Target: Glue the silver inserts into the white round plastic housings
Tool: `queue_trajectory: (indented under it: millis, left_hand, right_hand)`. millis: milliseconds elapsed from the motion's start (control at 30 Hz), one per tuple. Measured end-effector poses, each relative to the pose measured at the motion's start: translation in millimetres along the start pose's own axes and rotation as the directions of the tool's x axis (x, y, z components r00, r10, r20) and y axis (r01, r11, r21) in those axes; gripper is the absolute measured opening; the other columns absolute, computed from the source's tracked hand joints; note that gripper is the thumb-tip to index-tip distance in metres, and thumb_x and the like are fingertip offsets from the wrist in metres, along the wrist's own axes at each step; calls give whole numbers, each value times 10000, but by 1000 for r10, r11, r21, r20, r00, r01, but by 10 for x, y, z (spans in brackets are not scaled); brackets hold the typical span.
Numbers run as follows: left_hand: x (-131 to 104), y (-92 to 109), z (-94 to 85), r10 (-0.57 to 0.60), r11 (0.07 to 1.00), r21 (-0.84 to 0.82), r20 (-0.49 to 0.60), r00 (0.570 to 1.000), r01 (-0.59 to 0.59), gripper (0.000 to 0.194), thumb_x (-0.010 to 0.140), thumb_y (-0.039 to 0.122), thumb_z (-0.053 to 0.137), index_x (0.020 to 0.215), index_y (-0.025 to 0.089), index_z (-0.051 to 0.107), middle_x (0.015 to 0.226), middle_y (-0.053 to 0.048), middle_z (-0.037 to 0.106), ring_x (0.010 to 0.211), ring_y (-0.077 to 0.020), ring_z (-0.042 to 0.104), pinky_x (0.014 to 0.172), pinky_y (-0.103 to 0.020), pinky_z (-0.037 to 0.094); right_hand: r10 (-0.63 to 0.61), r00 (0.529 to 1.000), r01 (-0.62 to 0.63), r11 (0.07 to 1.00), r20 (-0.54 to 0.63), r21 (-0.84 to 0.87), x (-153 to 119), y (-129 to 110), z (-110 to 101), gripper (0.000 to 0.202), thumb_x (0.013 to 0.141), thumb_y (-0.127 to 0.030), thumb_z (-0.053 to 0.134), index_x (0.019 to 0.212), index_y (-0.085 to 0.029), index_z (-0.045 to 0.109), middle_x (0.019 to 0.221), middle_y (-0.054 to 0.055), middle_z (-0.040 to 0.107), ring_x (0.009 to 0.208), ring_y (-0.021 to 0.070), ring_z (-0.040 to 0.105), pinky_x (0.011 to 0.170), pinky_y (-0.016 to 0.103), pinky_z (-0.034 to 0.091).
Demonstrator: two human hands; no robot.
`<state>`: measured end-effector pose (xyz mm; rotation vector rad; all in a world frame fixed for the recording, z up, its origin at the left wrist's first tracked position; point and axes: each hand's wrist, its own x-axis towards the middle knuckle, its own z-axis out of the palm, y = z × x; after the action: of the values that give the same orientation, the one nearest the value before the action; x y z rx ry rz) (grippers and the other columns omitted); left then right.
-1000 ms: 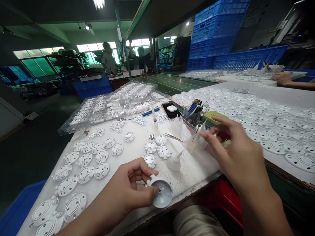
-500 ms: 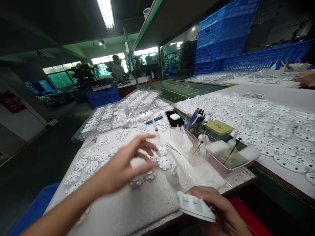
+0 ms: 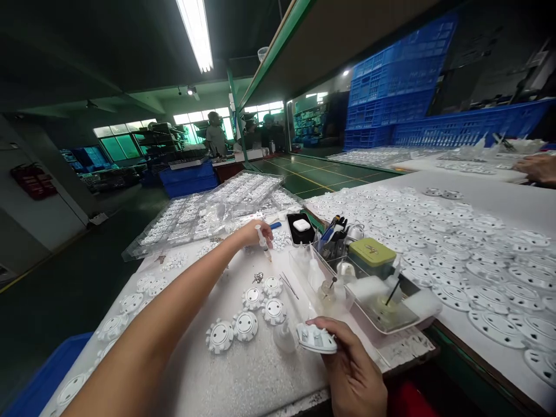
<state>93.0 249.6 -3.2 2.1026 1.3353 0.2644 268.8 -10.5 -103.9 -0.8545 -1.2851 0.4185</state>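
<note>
My right hand grips a white round plastic part by its edge, tilted above the near side of the table. Stretched far forward, my left hand has its fingers bent down behind a clear syringe, close to small white pieces; what its fingertips hold, if anything, is hidden. Between my arms lie several white round parts with notched rims. A squeeze bottle stands beside the held part. Tweezers and a little heap of tiny metal pieces lie ahead.
A clear tray with bottles and white foam stands right, near a green-yellow tin. Many white discs cover the right table. Plastic blister trays lie at the back left. Another person's hand shows far right.
My left hand has moved forward from above the round parts to beside the syringe, its fingers now bent down. The right hand has raised the held part slightly and turned it.
</note>
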Motion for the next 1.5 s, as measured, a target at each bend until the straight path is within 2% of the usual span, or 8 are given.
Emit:
queue_trajectory:
  millis: [233, 600, 867, 1067, 1167, 1300, 1400, 1500]
  left_hand:
    - [181, -111, 0, -21, 999, -31, 34, 999, 22, 320, 943, 327, 612, 1212, 154, 605, 1212, -102, 630, 1013, -238, 647, 848, -433, 567]
    - [181, -124, 45, -99, 995, -24, 3, 995, 99, 318, 940, 326, 616, 1208, 155, 610, 1222, -98, 626, 1032, -250, 641, 862, -441, 562]
    - [48, -109, 56, -177, 965, -204, -50, 983, 163, 309, 939, 321, 618, 1197, 150, 613, 1193, -93, 636, 1000, -239, 651, 836, -426, 571]
    - [-289, -82, -188, -111, 865, -501, -141, 984, 26, 214, 927, 269, 641, 1089, 130, 648, 1104, -87, 680, 963, -212, 675, 823, -403, 586]
    - [-566, -62, -381, -57, 771, -634, -172, 983, -66, 149, 816, 214, 770, 916, 135, 692, 983, -99, 736, 954, -209, 708, 856, -318, 597]
    - [-992, -45, -577, -26, 655, -737, -244, 970, -167, 195, 724, 202, 847, 863, 181, 712, 874, -53, 758, 920, -193, 730, 859, -245, 605]
    - [-1309, -70, -607, -17, 608, -762, -292, 956, -222, 222, 681, 234, 879, 821, 200, 710, 814, -14, 753, 873, -168, 735, 862, -227, 604]
    - [-1617, -119, -519, -8, 609, -759, -297, 955, -231, 233, 687, 326, 876, 792, 200, 711, 789, -12, 751, 826, -164, 739, 833, -240, 614]
  right_hand:
    - [5, 1000, -5, 999, -16, 35, 3, 40, -16, 182, 923, -265, 605, 1075, -272, 705, 975, 32, 738, 868, 164, 737, 771, 176, 603]
    - [40, 998, -35, 995, -55, 92, -17, 0, 31, 160, 910, -288, 629, 1040, -261, 718, 944, 45, 732, 837, 158, 731, 750, 172, 597]
    - [71, 996, -62, 989, -59, 134, -37, -37, 67, 157, 920, -235, 606, 1042, -239, 704, 965, 57, 708, 870, 151, 714, 758, 180, 594]
    - [25, 999, -22, 993, -28, 118, -9, -69, 103, 160, 955, -262, 548, 1068, -221, 655, 897, 40, 661, 682, 112, 682, 607, 177, 582]
    - [22, 999, -19, 996, -41, 83, -16, -72, 122, 161, 967, -274, 533, 1069, -206, 638, 903, 48, 655, 704, 120, 691, 612, 189, 587]
    - [17, 997, -16, 1000, -69, 19, -28, -53, 112, 161, 971, -266, 532, 1090, -203, 619, 929, 48, 677, 680, 120, 701, 606, 192, 588]
    - [-1, 997, -2, 999, -72, -43, -45, -73, 75, 174, 953, -202, 553, 1108, -202, 632, 967, 56, 696, 706, 120, 707, 638, 194, 595]
    - [-68, 995, 61, 993, -71, -101, -64, -200, 22, 261, 920, -112, 565, 1145, -218, 643, 1048, 62, 695, 878, 142, 713, 768, 214, 604]
